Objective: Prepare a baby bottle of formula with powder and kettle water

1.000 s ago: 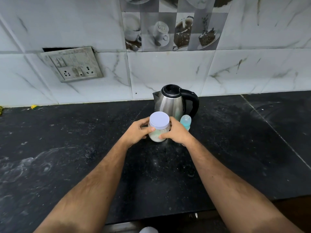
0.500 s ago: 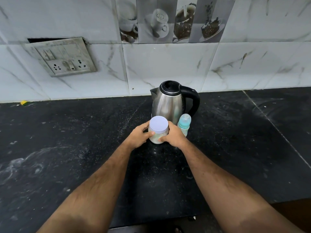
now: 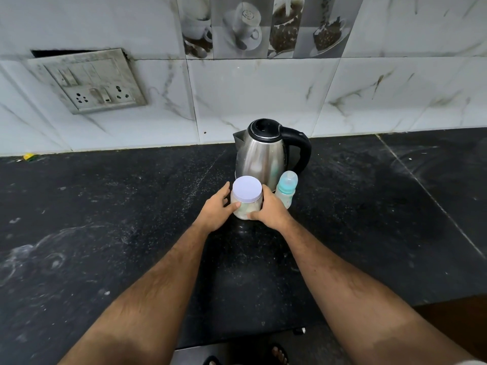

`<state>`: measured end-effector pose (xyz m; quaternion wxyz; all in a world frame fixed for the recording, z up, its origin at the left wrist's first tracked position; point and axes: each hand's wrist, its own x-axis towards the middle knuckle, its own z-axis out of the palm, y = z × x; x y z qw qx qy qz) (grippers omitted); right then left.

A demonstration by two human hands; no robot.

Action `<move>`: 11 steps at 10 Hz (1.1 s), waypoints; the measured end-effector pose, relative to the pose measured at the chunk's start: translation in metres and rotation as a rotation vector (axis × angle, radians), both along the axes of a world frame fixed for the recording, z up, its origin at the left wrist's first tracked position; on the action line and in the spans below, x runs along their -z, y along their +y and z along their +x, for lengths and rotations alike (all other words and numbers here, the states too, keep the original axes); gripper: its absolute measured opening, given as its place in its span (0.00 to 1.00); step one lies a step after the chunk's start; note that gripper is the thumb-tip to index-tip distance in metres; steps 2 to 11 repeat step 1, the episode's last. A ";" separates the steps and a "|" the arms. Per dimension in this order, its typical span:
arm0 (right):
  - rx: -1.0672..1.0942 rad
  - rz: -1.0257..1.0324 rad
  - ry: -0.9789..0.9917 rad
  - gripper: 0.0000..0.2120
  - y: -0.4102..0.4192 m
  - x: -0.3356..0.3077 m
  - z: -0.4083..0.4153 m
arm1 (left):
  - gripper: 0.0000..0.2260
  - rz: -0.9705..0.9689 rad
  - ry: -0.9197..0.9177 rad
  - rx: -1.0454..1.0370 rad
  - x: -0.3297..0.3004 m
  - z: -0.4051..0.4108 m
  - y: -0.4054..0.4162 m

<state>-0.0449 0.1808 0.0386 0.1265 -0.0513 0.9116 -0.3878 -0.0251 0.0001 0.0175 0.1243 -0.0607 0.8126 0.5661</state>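
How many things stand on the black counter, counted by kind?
Kettle: 1
Baby bottle: 1
Powder jar, in the grip of the left hand and right hand: 1
Total: 3

Quick headcount on the black counter

One steel kettle [image 3: 261, 154], one white-lidded powder jar [image 3: 247, 197], one baby bottle [image 3: 286, 189], and two hands: left hand [image 3: 214, 210], right hand [image 3: 271, 210]. On the wall there's one switch plate [image 3: 88, 81].

Jar [image 3: 247, 200] before kettle [image 3: 264, 154], bottle [image 3: 286, 189] right of jar, seemingly touching kettle.
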 end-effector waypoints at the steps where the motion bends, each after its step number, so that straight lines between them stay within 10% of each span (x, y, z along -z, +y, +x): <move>1: 0.018 0.024 0.058 0.34 0.004 0.001 0.012 | 0.35 -0.114 0.059 -0.095 -0.001 0.011 0.001; 11: 0.018 0.024 0.058 0.34 0.004 0.001 0.012 | 0.35 -0.114 0.059 -0.095 -0.001 0.011 0.001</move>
